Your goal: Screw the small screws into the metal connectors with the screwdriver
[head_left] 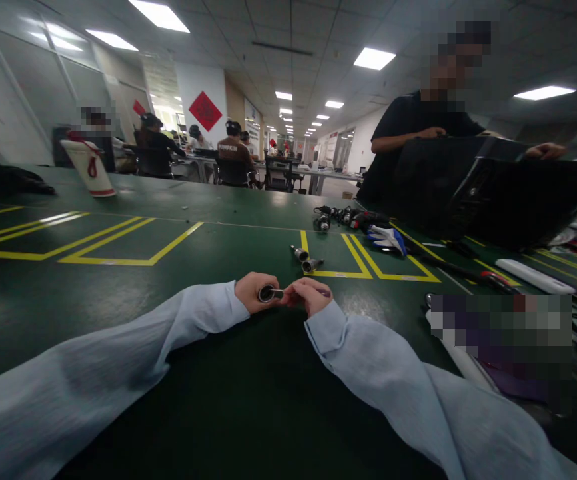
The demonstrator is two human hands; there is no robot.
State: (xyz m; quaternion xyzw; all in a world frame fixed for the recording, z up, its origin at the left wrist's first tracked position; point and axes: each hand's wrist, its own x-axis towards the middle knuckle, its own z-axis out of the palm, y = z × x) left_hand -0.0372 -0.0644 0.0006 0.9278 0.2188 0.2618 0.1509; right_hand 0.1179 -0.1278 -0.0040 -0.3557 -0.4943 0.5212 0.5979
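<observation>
My left hand (252, 291) is closed round a small round metal part (266, 293), its dark open end turned towards me. My right hand (311, 295) pinches a slim screwdriver-like tool (278, 291). The tool's thin metal shaft reaches to the part's open end; how deep it goes I cannot tell. A bit of purple handle (325, 293) shows beside my right fingers. Just beyond my hands, two similar metal cylinders with narrow stems, one (299, 253) behind the other (312, 265), lie on the green table (228, 260).
More metal parts (338, 217) lie farther back, beside a white and blue glove (387, 240). Yellow tape (113, 263) marks the tabletop. A paper cup (91, 170) stands at far left. At right, a person (403, 120) handles a large black case (433, 180) near a white bar (536, 276).
</observation>
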